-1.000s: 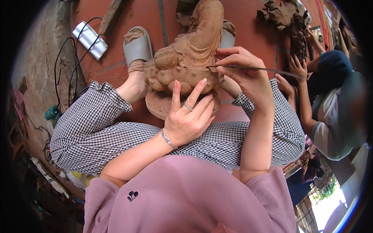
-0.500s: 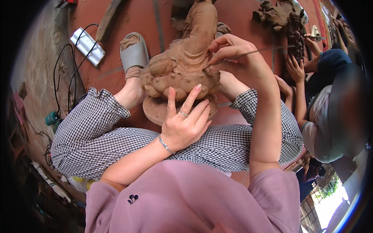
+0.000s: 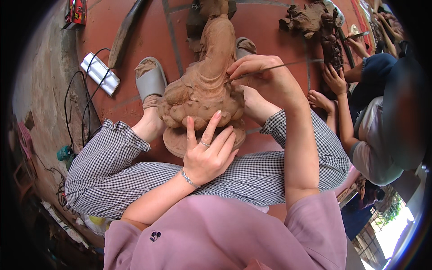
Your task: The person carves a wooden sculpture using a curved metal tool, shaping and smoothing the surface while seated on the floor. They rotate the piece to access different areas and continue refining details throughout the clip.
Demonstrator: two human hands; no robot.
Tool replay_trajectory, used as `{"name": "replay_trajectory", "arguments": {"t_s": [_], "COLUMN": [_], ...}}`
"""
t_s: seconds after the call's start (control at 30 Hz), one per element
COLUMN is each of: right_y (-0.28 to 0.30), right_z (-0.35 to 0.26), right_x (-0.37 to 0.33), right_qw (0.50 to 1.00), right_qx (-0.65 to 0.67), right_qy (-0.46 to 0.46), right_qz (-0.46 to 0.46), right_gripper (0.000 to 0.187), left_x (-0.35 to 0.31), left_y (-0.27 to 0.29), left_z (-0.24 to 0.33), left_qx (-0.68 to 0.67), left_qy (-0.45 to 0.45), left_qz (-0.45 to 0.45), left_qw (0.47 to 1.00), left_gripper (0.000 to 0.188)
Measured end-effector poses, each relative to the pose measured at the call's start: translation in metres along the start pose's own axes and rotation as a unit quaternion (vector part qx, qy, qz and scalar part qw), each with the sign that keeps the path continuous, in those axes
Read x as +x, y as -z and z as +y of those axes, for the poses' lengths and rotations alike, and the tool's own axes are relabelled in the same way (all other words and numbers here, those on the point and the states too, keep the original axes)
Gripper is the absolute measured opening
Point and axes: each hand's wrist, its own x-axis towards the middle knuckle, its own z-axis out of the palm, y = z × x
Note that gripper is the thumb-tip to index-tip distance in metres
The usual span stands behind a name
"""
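A brown carved statue [image 3: 216,49] stands upright between my feet, with draped folds and a petalled, lotus-like base [image 3: 180,105] on a round plinth [image 3: 175,140]. Against the front of that base rests my left hand [image 3: 208,153], its fingers spread and holding nothing. My right hand [image 3: 270,76] is at the statue's right side, fingers closed around a thin dark rod-like tool [image 3: 303,62]. One end of the tool sticks out to the right past my wrist. The other end points at the draped folds, and my fingers partly hide its tip.
Grey slippers [image 3: 153,81] are on my feet on the red tiled floor. To the left lie a curved wooden piece [image 3: 123,33], a silver box-like object [image 3: 100,74] and black cables [image 3: 68,90]. At right, another person's hand [image 3: 335,80] touches a dark carving [image 3: 332,45].
The whole view has shifted, so the statue appears lower and further left. My right fingertips sit slightly higher against the statue. My left hand keeps its place on the base.
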Motion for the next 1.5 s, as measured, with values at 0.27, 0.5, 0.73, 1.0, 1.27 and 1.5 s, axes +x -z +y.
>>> {"name": "replay_trajectory", "arguments": {"t_s": [0.27,0.5,0.73,1.0,1.27,1.5], "right_y": [-0.002,-0.004,-0.007,-0.019,-0.028,-0.045], "right_z": [0.003,-0.011,-0.007,-0.006,-0.018,-0.032], "right_x": [-0.001,-0.001,-0.007,-0.009,-0.013,-0.018], "right_qw": [1.0,0.995,1.0,0.988,0.971,0.961], "right_qx": [0.006,-0.083,-0.022,0.102,0.114,0.134], "right_qy": [0.023,0.038,0.007,-0.08,-0.169,-0.163], "right_qz": [0.009,-0.032,0.003,0.089,0.123,0.177], "right_gripper": [0.016,0.015,0.017,0.017,0.025,0.026], "left_x": [0.0,-0.001,-0.001,-0.001,-0.002,-0.001], "left_y": [-0.002,0.0,0.0,-0.002,-0.002,-0.002], "left_z": [0.0,-0.001,-0.001,-0.001,-0.002,-0.002], "left_qx": [0.005,0.005,0.002,-0.004,-0.007,-0.008], "left_qy": [-0.009,-0.006,-0.01,-0.008,-0.008,-0.007], "left_qz": [0.007,0.003,0.003,0.02,0.023,0.025], "left_qw": [1.0,1.0,1.0,1.0,1.0,1.0], "left_gripper": [0.034,0.035,0.035,0.033,0.033,0.032]}}
